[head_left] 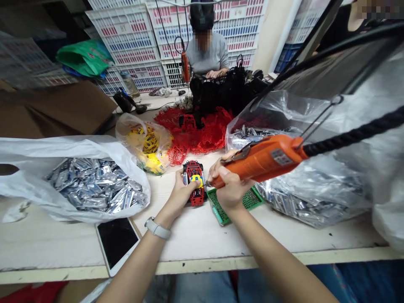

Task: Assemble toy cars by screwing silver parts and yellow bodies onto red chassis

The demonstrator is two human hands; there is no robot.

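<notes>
Over the near edge of a pale table [186, 240], two forearms reach forward, a grey-strapped watch [158, 228] on the left wrist beside a white-edged tablet [116, 240]. The left hand [182, 192] clamps a red-and-black toy car [198, 197] on the tabletop, thumb on its yellow panel, fingers along its left side. The right hand [232, 185], wrist raised, wraps its fingers around an orange power screwdriver [261, 162] angled down toward the car; whether the tip touches cannot be told. The tool's sticker [280, 156] is too blurred to read. A green tray [217, 210] lies partly beneath the right hand, and a thick black cord [353, 132] crosses before a clear bag [331, 181] of silver packets. A white bag [104, 145] of similar packets sits at left. Farther off lie yellow parts [151, 145], red parts [205, 134] and a black heap [217, 94] before a grey-shirted co-worker [205, 52]; stacked crates [126, 25] rise behind, their markings illegible.
</notes>
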